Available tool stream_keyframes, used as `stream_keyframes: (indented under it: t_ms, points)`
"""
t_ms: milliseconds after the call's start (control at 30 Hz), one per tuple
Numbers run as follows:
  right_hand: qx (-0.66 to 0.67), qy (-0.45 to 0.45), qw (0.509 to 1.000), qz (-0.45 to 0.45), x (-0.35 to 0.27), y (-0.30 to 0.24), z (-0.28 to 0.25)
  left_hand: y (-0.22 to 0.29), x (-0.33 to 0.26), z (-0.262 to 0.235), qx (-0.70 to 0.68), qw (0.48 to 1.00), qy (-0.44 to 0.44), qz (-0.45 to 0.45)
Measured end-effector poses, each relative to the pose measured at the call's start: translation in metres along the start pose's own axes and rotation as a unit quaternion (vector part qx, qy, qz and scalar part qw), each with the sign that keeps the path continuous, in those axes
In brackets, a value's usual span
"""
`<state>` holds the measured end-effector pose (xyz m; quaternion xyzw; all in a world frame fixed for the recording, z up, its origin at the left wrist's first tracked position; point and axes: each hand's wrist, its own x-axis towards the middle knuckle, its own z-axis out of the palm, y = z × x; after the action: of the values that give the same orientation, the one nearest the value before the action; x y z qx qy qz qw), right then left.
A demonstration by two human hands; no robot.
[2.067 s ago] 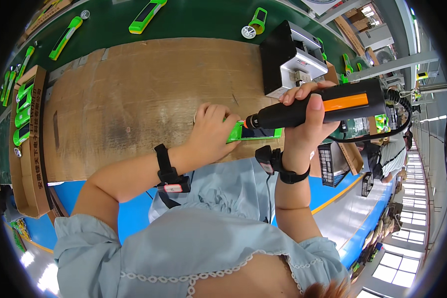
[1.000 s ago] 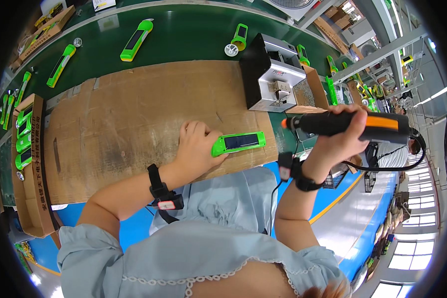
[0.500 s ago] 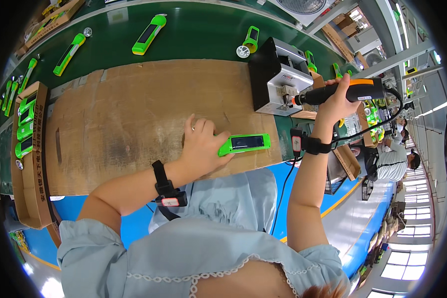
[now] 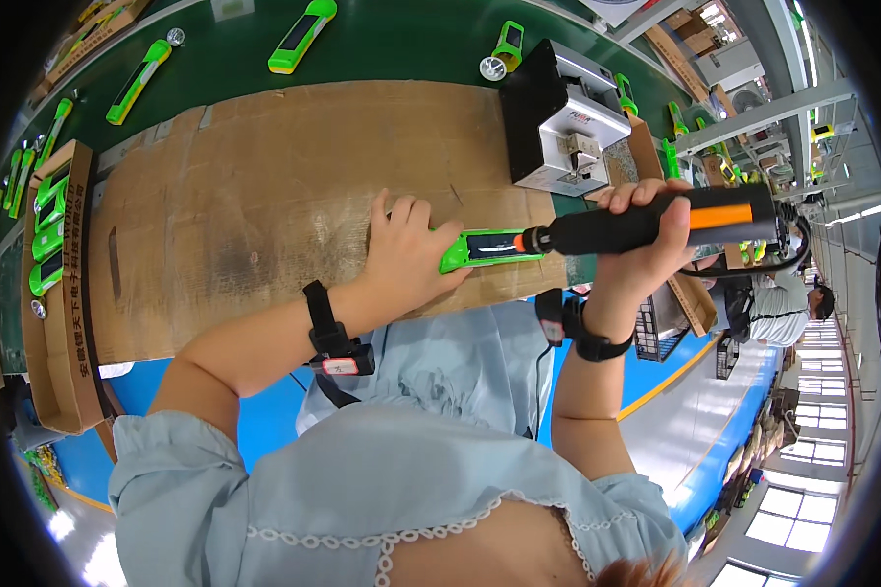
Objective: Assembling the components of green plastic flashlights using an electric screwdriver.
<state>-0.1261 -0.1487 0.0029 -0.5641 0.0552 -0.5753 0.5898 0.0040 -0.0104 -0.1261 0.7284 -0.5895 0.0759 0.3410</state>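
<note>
Pinching the lamp's [image 4: 486, 247] left end between thumb and forefinger, the left hand [image 4: 406, 252] apparently steadies it on the cardboard [image 4: 264, 196], leaving its face free of fingers, while the right hand [image 4: 646, 262] grips the driver [image 4: 602, 232], tip over the lamp's right end, contact unclear.

1. Top [image 4: 362, 470]: light blue, white looped trim [image 4: 431, 534] at neckline.
2. Left sleeve [image 4: 178, 465], right sleeve [image 4: 638, 504]: short, puffed, same blue.
3. Lower garment [image 4: 450, 367]: light blue, creased.
4. Left wrist strap [image 4: 319, 308]: black, boxy black module [image 4: 360, 359], white label [image 4: 340, 366] edged red.
5. Right wrist strap [image 4: 602, 347]: black, another dark module [image 4: 548, 311].
6. Left hand [image 4: 406, 249], right hand [image 4: 641, 262]: bare.
</note>
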Motion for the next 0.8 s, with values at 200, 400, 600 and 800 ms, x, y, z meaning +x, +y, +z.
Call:
stream_keyframes:
  t_ms: [200,400,600,800]
  points:
    - [0.033,-0.024,0.999,0.003,-0.029,-0.002,0.022,-0.001,-0.001,0.001,-0.002,1.000,0.004,-0.004]
    - [0.011,-0.052,0.999,-0.011,-0.032,0.004,0.021,0.000,0.000,0.003,-0.019,1.000,0.013,-0.001]
    - [0.021,-0.033,0.999,-0.009,-0.034,0.013,0.018,-0.001,0.000,0.000,-0.023,1.000,0.009,0.002]
    - [0.022,-0.042,0.999,-0.008,-0.034,0.013,0.021,-0.003,0.000,0.000,-0.026,1.000,0.016,0.004]
